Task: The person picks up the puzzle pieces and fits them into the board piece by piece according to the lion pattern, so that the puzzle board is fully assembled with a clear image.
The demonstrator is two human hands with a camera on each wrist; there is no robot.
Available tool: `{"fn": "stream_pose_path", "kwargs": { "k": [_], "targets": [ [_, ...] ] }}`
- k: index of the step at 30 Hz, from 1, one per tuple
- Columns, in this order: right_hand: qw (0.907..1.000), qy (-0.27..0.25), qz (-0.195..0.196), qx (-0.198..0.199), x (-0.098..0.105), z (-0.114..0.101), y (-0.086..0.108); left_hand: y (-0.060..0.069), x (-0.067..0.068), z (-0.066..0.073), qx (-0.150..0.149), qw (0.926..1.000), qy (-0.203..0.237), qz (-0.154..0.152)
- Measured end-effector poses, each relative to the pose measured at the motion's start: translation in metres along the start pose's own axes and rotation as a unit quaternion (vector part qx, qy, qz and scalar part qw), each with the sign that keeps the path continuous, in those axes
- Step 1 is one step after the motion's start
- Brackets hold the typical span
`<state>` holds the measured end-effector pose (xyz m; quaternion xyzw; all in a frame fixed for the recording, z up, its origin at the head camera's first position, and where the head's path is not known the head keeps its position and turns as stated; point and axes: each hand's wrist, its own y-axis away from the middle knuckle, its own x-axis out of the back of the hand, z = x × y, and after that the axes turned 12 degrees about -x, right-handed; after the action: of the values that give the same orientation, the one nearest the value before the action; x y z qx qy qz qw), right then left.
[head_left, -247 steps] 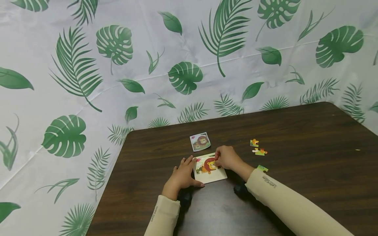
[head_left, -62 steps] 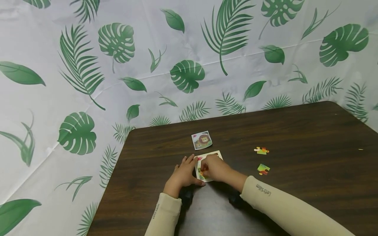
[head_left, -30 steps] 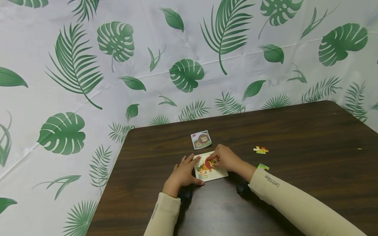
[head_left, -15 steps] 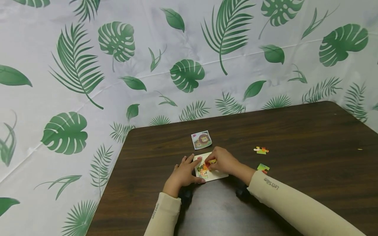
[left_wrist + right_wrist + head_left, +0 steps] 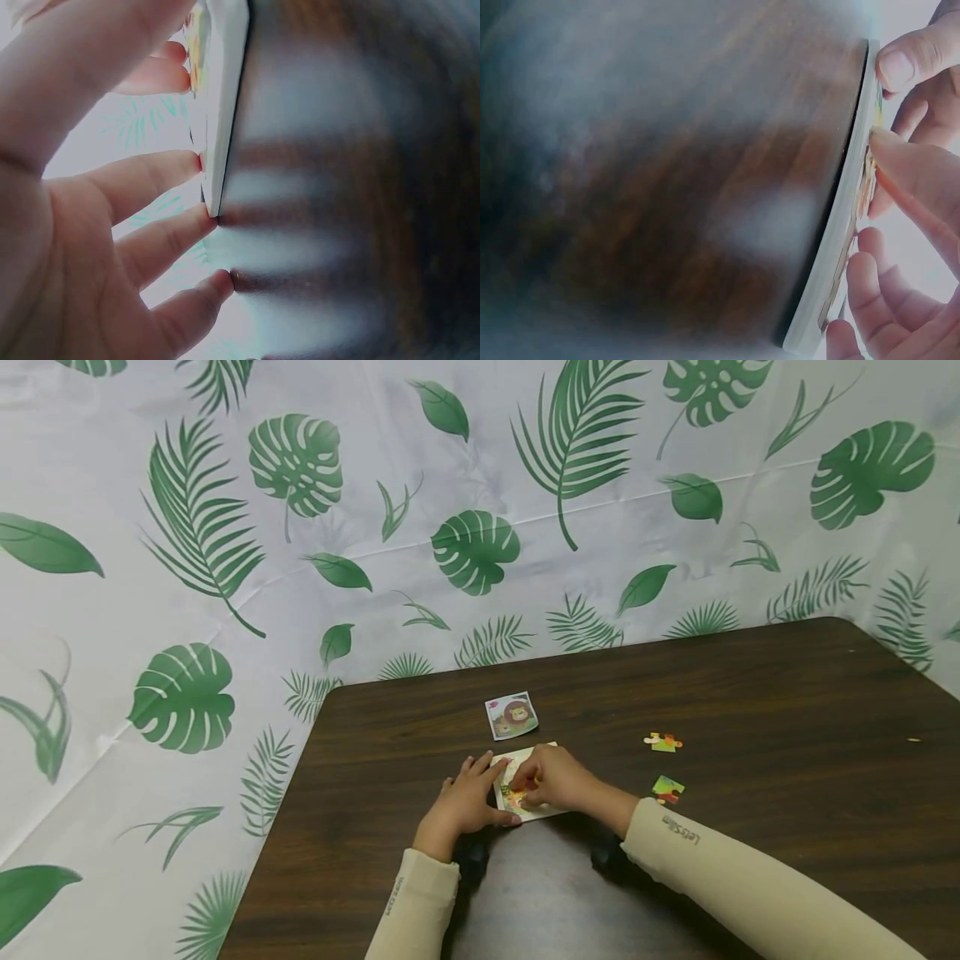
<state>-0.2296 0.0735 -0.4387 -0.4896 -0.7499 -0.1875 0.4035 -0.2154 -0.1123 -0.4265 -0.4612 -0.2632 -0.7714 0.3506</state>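
On puzzle board (image 5: pixel 832 240), right grip (image 5: pixel 561 777) partly hides picture (image 5: pixel 513 797); hold unclear.

Left hand (image 5: pixel 467 802) blocks the puzzle board's (image 5: pixel 540 813) left edge, right hand (image 5: pixel 558 778) covers its middle, picture card (image 5: pixel 512 716) just past the far edge. Near-side access: the gap between both sleeves. Right sleeve (image 5: pixel 750 868) bars near right; wide room on table (image 5: pixel 795 718) right of the loose pieces (image 5: pixel 663 742).

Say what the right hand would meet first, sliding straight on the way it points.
Most likely the left hand, resting at the side of the puzzle board ahead of the right hand; exact clearance is hard to judge.
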Motion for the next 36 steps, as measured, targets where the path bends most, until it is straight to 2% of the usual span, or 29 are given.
{"fn": "stream_pose_path", "kwargs": {
  "k": [7, 13, 18, 28, 33, 36],
  "targets": [
    [0.9999, 0.004, -0.001, -0.013, -0.0003, -0.0009, 0.0015, 0.0004, 0.0010, -0.0015, 0.000, 0.9999, 0.010, -0.003],
    [1.0000, -0.004, -0.001, -0.003, 0.0005, -0.0018, 0.0025, 0.0006, 0.0021, -0.0029, 0.002, 0.9998, 0.018, -0.006],
    [0.9998, 0.005, 0.000, 0.021, 0.0020, -0.0033, 0.0035, 0.0007, 0.0022, -0.0033, 0.001, 0.9997, 0.024, -0.006],
    [0.9992, 0.031, -0.003, 0.022, 0.0024, -0.0047, 0.0017, 0.0004, 0.0047, -0.0029, 0.003, 0.9996, 0.028, -0.006],
    [0.9994, 0.018, -0.013, 0.027, 0.0034, -0.0013, 0.0019, 0.0001, 0.0036, -0.0038, 0.000, 0.9996, 0.027, -0.002],
    [0.9994, -0.006, -0.032, 0.011, 0.0064, 0.0047, 0.0041, 0.0000, 0.0029, -0.0040, -0.001, 0.9997, 0.026, -0.002]
  ]
}}
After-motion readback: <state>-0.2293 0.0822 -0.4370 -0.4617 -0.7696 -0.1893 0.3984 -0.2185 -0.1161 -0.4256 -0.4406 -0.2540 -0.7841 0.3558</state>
